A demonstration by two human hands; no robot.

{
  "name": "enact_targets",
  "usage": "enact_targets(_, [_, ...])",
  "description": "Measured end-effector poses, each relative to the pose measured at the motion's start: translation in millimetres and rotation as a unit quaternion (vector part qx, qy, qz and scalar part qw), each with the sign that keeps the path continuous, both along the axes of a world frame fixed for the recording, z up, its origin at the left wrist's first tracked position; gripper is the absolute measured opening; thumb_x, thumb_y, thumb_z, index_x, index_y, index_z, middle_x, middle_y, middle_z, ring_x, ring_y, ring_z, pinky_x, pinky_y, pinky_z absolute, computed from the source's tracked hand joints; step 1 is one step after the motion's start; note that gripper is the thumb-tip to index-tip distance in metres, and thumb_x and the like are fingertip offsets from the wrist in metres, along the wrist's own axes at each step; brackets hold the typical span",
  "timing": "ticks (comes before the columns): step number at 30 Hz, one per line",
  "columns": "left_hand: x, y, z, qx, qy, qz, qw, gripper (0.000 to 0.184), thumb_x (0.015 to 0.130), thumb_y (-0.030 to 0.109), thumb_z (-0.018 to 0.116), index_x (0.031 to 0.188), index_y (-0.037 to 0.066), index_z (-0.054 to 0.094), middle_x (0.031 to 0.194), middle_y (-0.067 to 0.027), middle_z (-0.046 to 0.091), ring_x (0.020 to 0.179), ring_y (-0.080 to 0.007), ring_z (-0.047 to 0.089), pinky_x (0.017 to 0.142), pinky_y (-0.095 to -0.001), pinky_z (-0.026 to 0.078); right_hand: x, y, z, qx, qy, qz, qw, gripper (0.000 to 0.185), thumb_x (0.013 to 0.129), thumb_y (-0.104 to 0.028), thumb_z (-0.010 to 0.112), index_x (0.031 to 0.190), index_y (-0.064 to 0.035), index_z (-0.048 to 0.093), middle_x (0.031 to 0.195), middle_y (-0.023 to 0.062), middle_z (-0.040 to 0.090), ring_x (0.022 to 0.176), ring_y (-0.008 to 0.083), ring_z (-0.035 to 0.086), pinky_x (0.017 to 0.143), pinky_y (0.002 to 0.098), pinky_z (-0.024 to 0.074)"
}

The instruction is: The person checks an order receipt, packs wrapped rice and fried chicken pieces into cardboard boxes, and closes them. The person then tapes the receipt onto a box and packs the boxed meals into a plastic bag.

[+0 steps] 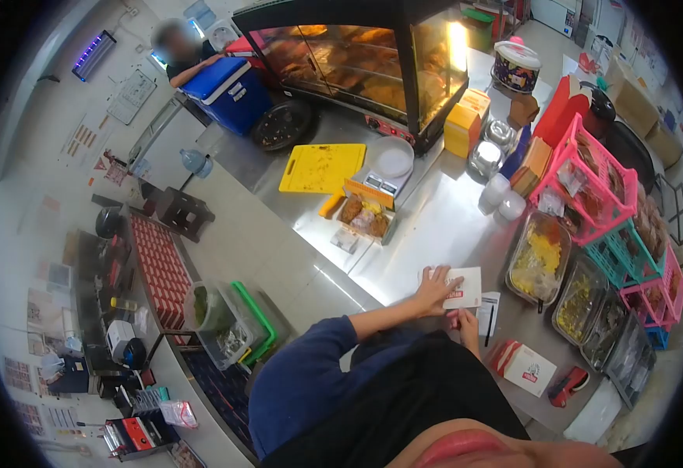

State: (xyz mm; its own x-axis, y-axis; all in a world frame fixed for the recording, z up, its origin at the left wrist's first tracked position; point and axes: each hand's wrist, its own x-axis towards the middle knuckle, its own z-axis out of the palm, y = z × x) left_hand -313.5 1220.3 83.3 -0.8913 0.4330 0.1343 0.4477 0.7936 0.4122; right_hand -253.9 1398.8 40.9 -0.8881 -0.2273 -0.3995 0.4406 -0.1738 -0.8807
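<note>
My left hand (433, 292) lies with its fingers spread on a white paper packet (465, 282) with red print, near the steel counter's front edge. Just below it, my right hand (463, 321) has its fingers closed at the packet's lower edge; what they pinch is too small to make out. Beside them is a white paper slip (493, 306) with a dark pen on it. Further right lies a stack of similar red and white packets (525, 368), next to a red and black stapler-like object (568, 387).
An open box of fried food (366, 218) sits ahead, near a yellow board (323, 168) and a scale (389, 168). Trays of yellow food (536, 261) and pink baskets (587, 183) line the right. A person (179, 53) stands behind a blue cooler (228, 93).
</note>
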Motion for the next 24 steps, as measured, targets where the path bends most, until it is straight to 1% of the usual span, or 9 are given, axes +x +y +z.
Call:
enact_targets(5, [13.8, 42.8, 45.8, -0.025, 0.120, -0.007, 0.992, 0.084, 0.058, 0.043, 0.078, 0.132, 0.018, 0.047, 0.134, -0.0253, 0.037, 0.124, -0.0399, 0.037, 0.094, -0.0583, 0.028, 3.1, 15.8, 19.3, 0.011, 0.056, -0.098, 0.994, 0.044, 0.099, -0.036, 0.049, 0.082, 0.0019, 0.065, 0.058, -0.0013, 0.048, 0.051, 0.0069, 0.044, 0.050, 0.0222, 0.0380])
enact_targets(9, [32.2, 90.9, 73.3, -0.004, 0.110, -0.024, 0.994, 0.082, 0.059, 0.040, 0.077, 0.132, 0.019, 0.048, 0.135, -0.0253, 0.036, 0.125, -0.0404, 0.036, 0.094, -0.0587, 0.029, 25.9, 64.1, 75.9, 0.113, -0.037, -0.151, 0.981, 0.046, 0.097, -0.035, 0.053, 0.069, 0.0002, 0.064, 0.054, 0.0001, 0.053, 0.048, 0.0076, 0.044, 0.046, 0.0229, 0.0319])
enact_targets(11, [44.1, 120.6, 78.7, -0.033, 0.128, -0.045, 0.990, 0.083, 0.057, 0.034, 0.077, 0.133, 0.020, 0.047, 0.135, -0.0250, 0.036, 0.125, -0.0409, 0.036, 0.094, -0.0606, 0.029, 38.4, 96.2, 95.6, 0.244, -0.133, -0.071, 0.958, 0.039, 0.095, -0.036, 0.056, 0.095, 0.0019, 0.065, 0.076, 0.0062, 0.063, 0.068, 0.0117, 0.058, 0.059, 0.0250, 0.0453])
enact_targets(12, [48.6, 135.8, 84.0, -0.031, 0.122, -0.058, 0.990, 0.083, 0.057, 0.034, 0.077, 0.133, 0.020, 0.047, 0.135, -0.0250, 0.036, 0.125, -0.0409, 0.036, 0.094, -0.0606, 0.029, 42.4, 110.5, 78.0, 0.242, -0.142, -0.082, 0.956, 0.039, 0.095, -0.036, 0.056, 0.095, 0.0019, 0.065, 0.076, 0.0062, 0.063, 0.068, 0.0117, 0.058, 0.059, 0.0250, 0.0453])
enact_targets(14, [63.3, 176.2, 93.2, 0.024, 0.083, -0.067, 0.994, 0.087, 0.053, 0.030, 0.077, 0.134, 0.021, 0.047, 0.134, -0.0252, 0.036, 0.126, -0.0408, 0.036, 0.093, -0.0626, 0.028, 71.9, 151.1, 29.4, -0.016, 0.051, -0.248, 0.967, 0.049, 0.093, -0.030, 0.061, 0.129, 0.0018, 0.048, 0.112, 0.0130, 0.059, 0.102, 0.0185, 0.058, 0.083, 0.0301, 0.0489])
enact_targets(16, [82.5, 222.0, 104.3, -0.001, 0.049, -0.093, 0.994, 0.093, 0.052, 0.035, 0.079, 0.137, 0.019, 0.044, 0.128, -0.0246, 0.040, 0.123, -0.0407, 0.037, 0.093, -0.0626, 0.028, 104.6, 200.0, 47.1, -0.041, 0.080, -0.239, 0.967, 0.070, 0.088, -0.017, 0.066, 0.143, -0.0009, 0.026, 0.134, 0.0142, 0.045, 0.121, 0.0222, 0.047, 0.097, 0.0345, 0.0430])
enact_targets(18, [96.8, 266.1, 118.0, 0.051, -0.003, -0.137, 0.989, 0.094, 0.054, 0.039, 0.081, 0.136, 0.017, 0.040, 0.129, -0.0266, 0.038, 0.122, -0.0425, 0.037, 0.093, -0.0592, 0.028, 134.0, 248.6, 56.1, 0.125, 0.120, -0.305, 0.936, 0.069, 0.078, 0.000, 0.069, 0.138, 0.0012, 0.036, 0.129, 0.0138, 0.051, 0.115, 0.0214, 0.053, 0.088, 0.0347, 0.0487])
enact_targets(20, [105.2, 297.4, 117.0, 0.065, -0.020, -0.173, 0.983, 0.096, 0.052, 0.034, 0.081, 0.136, 0.019, 0.039, 0.129, -0.0273, 0.038, 0.121, -0.0422, 0.038, 0.093, -0.0575, 0.028, 145.2, 291.4, 70.3, 0.075, 0.118, -0.279, 0.950, 0.049, 0.078, 0.002, 0.069, 0.123, 0.0032, 0.051, 0.100, 0.0105, 0.066, 0.087, 0.0168, 0.065, 0.066, 0.0277, 0.0523])
enact_targets(24, [116.6, 341.1, 118.7, 0.023, -0.017, -0.177, 0.984, 0.098, 0.051, 0.027, 0.081, 0.138, 0.020, 0.037, 0.130, -0.0253, 0.039, 0.123, -0.0403, 0.037, 0.094, -0.0553, 0.028, 170.2, 362.3, 72.6, 0.106, 0.105, -0.193, 0.970, 0.030, 0.082, 0.001, 0.066, 0.111, 0.0033, 0.059, 0.090, 0.0099, 0.067, 0.078, 0.0153, 0.065, 0.062, 0.0258, 0.0508])
